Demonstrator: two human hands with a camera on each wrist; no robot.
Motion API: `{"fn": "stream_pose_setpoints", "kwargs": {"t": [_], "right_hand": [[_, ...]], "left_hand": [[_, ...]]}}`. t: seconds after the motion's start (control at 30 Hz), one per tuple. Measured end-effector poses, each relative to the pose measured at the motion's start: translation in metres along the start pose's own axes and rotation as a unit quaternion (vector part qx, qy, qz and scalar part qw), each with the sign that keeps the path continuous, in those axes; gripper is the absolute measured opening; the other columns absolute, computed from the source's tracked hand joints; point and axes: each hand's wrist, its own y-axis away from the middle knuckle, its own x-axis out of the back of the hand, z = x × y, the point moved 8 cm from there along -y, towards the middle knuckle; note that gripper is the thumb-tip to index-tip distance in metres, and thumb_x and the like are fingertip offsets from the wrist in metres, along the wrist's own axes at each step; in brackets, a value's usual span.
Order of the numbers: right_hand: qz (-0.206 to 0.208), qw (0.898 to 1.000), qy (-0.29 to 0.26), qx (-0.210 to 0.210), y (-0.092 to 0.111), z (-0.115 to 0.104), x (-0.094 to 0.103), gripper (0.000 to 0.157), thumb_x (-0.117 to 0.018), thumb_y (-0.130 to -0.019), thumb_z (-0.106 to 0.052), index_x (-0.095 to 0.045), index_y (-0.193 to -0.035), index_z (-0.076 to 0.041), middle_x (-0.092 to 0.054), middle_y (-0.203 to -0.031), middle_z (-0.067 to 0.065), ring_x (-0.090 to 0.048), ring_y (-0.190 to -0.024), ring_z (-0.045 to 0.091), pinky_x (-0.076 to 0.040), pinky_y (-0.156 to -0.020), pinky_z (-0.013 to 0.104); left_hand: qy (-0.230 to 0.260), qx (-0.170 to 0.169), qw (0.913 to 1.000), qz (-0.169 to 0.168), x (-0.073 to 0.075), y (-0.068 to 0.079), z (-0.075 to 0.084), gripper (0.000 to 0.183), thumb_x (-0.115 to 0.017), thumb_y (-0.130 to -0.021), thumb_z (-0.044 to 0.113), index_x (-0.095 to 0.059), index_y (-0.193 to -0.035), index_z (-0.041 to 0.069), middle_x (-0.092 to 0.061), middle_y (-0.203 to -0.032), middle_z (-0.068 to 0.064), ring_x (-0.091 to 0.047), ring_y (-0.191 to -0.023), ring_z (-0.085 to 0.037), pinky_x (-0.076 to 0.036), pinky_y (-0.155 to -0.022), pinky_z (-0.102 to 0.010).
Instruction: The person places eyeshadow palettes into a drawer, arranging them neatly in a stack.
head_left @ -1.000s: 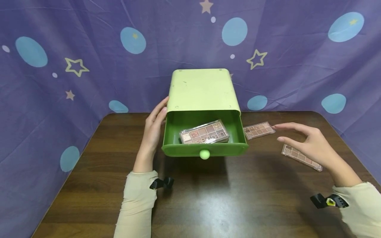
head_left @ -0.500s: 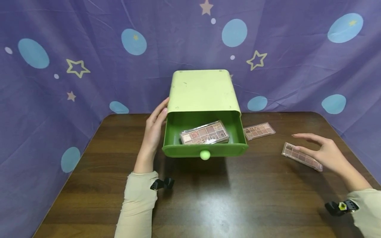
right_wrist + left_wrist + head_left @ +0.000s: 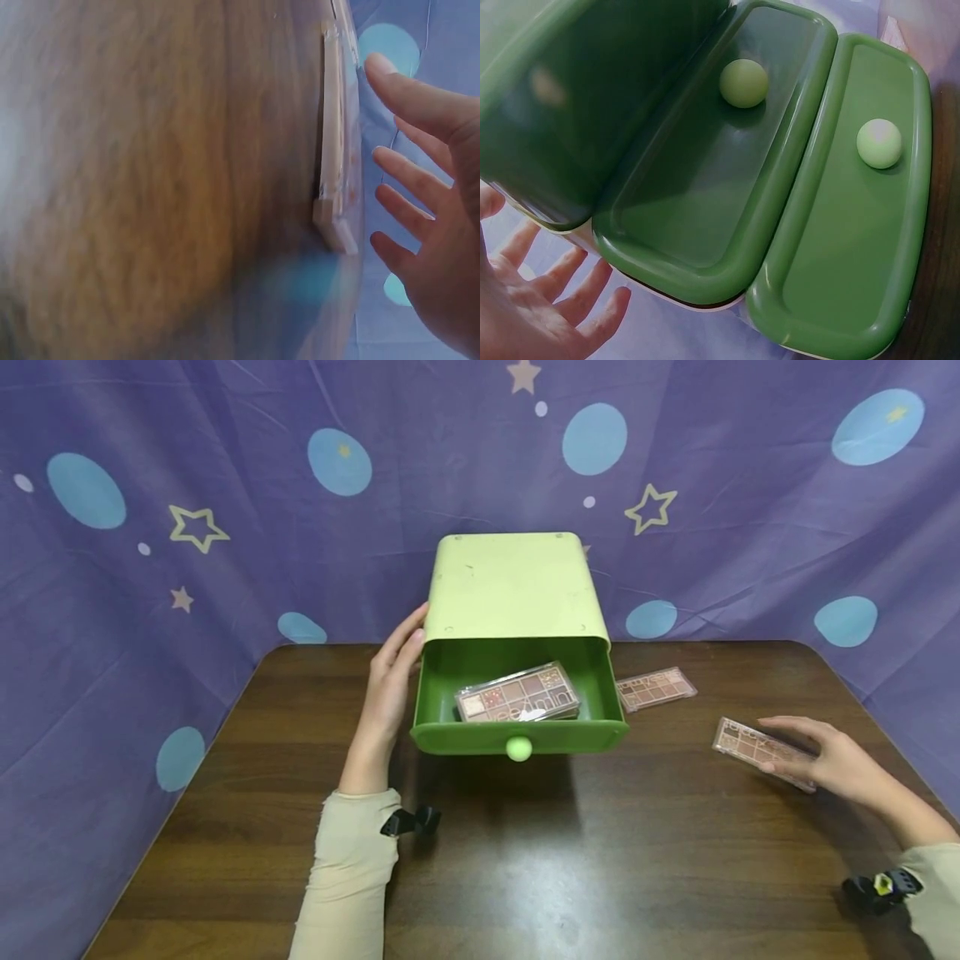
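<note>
A pale green cabinet (image 3: 517,585) stands at the back of the table with its top drawer (image 3: 450,739) pulled out. In that drawer lies an eyeshadow palette (image 3: 517,695) with a clear lid, tilted over something mostly hidden under it. My left hand (image 3: 386,693) rests its extended fingers against the cabinet's left side. At the right, my right hand (image 3: 843,764) hovers over the near end of another eyeshadow palette (image 3: 750,745), thumb and fingers apart on either side of it. The right wrist view has this palette (image 3: 334,120) edge-on, beyond the spread fingers.
A further eyeshadow palette (image 3: 656,689) lies on the dark wooden table (image 3: 660,860) beside the cabinet's right side. Two lower drawers with round knobs, a middle one (image 3: 697,195) and a bottom one (image 3: 840,247), are pushed in. A purple patterned curtain (image 3: 480,460) hangs behind.
My right hand has moved from near the far palette, rightward and toward me, down over the nearer right one. The left hand and the drawer stay in place.
</note>
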Motion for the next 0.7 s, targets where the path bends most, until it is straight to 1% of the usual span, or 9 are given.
{"fn": "stream_pose_setpoints", "kwargs": {"t": [0.07,0.1,0.17,0.23,0.27,0.33,0.4,0.5,0.7], "right_hand": [[0.002,1.0,0.006,0.011,0.001,0.003,-0.001,0.065,-0.086,-0.077,-0.012,-0.056,-0.133,0.003,-0.053,-0.129,0.028,-0.036,-0.109,-0.014,-0.03,-0.08,0.008],[-0.001,1.0,0.012,0.007,0.002,0.005,-0.002,0.067,-0.087,-0.076,-0.013,-0.056,-0.132,0.004,-0.054,-0.128,0.028,-0.039,-0.108,-0.009,-0.031,-0.079,0.011],[-0.014,1.0,0.022,0.001,0.003,0.008,-0.006,0.071,-0.088,-0.073,-0.014,-0.054,-0.133,0.006,-0.052,-0.126,0.03,-0.044,-0.111,0.01,-0.037,-0.085,0.025],[-0.023,0.999,0.036,-0.004,0.003,0.009,-0.01,0.076,-0.09,-0.071,-0.016,-0.053,-0.132,0.008,-0.051,-0.123,0.031,-0.044,-0.108,0.029,-0.039,-0.083,0.04],[-0.025,0.999,0.042,-0.004,0.003,0.01,-0.011,0.077,-0.09,-0.07,-0.016,-0.052,-0.132,0.009,-0.051,-0.121,0.031,-0.044,-0.107,0.034,-0.038,-0.082,0.044],[-0.022,0.998,0.051,-0.002,0.003,0.009,-0.013,0.077,-0.091,-0.069,-0.018,-0.053,-0.131,0.01,-0.053,-0.115,0.029,-0.046,-0.103,0.032,-0.039,-0.079,0.043],[-0.008,0.998,0.061,0.001,0.002,0.009,-0.012,0.074,-0.092,-0.068,-0.018,-0.057,-0.127,0.01,-0.056,-0.107,0.024,-0.046,-0.094,0.021,-0.037,-0.075,0.032],[0.003,0.998,0.069,0.001,0.001,0.009,-0.012,0.068,-0.092,-0.068,-0.018,-0.061,-0.122,0.009,-0.058,-0.1,0.019,-0.044,-0.086,0.013,-0.034,-0.068,0.022],[-0.004,0.997,0.074,-0.014,0.002,0.003,-0.015,0.066,-0.09,-0.071,-0.02,-0.06,-0.122,0.011,-0.056,-0.1,0.022,-0.049,-0.087,0.029,-0.036,-0.067,0.027]], "left_hand": [[0.001,-0.001,1.0,0.0,0.0,0.0,0.0,0.044,-0.047,-0.104,0.025,-0.05,-0.147,0.013,-0.053,-0.142,-0.002,-0.055,-0.115,-0.016,-0.045,-0.096,-0.039],[0.002,-0.001,1.0,0.001,0.0,0.0,0.0,0.044,-0.047,-0.104,0.025,-0.05,-0.147,0.013,-0.053,-0.142,-0.002,-0.055,-0.115,-0.016,-0.044,-0.096,-0.04],[0.002,-0.001,1.0,0.001,0.0,0.0,0.001,0.044,-0.047,-0.104,0.025,-0.051,-0.146,0.013,-0.054,-0.142,-0.002,-0.056,-0.114,-0.016,-0.044,-0.096,-0.04],[0.002,0.0,1.0,0.002,0.0,0.0,0.001,0.044,-0.048,-0.104,0.025,-0.051,-0.146,0.013,-0.054,-0.142,-0.002,-0.056,-0.113,-0.016,-0.045,-0.095,-0.04],[0.002,0.0,1.0,0.002,0.0,0.0,0.001,0.044,-0.048,-0.104,0.025,-0.051,-0.146,0.013,-0.054,-0.142,-0.002,-0.056,-0.113,-0.016,-0.045,-0.095,-0.04],[0.002,0.002,1.0,0.002,0.0,0.0,0.001,0.044,-0.048,-0.104,0.025,-0.051,-0.146,0.013,-0.054,-0.142,-0.002,-0.056,-0.113,-0.017,-0.044,-0.095,-0.04],[0.004,0.004,1.0,0.002,0.0,0.0,0.001,0.044,-0.048,-0.104,0.026,-0.05,-0.147,0.013,-0.054,-0.142,-0.001,-0.056,-0.113,-0.017,-0.044,-0.096,-0.04],[0.004,0.008,1.0,0.002,0.0,0.0,0.001,0.044,-0.048,-0.104,0.026,-0.05,-0.147,0.014,-0.053,-0.143,-0.001,-0.055,-0.114,-0.018,-0.044,-0.096,-0.039],[0.001,0.009,1.0,0.0,-0.001,0.001,0.0,0.044,-0.049,-0.104,0.028,-0.051,-0.146,0.016,-0.053,-0.143,-0.001,-0.055,-0.115,-0.019,-0.045,-0.095,-0.037]]}}
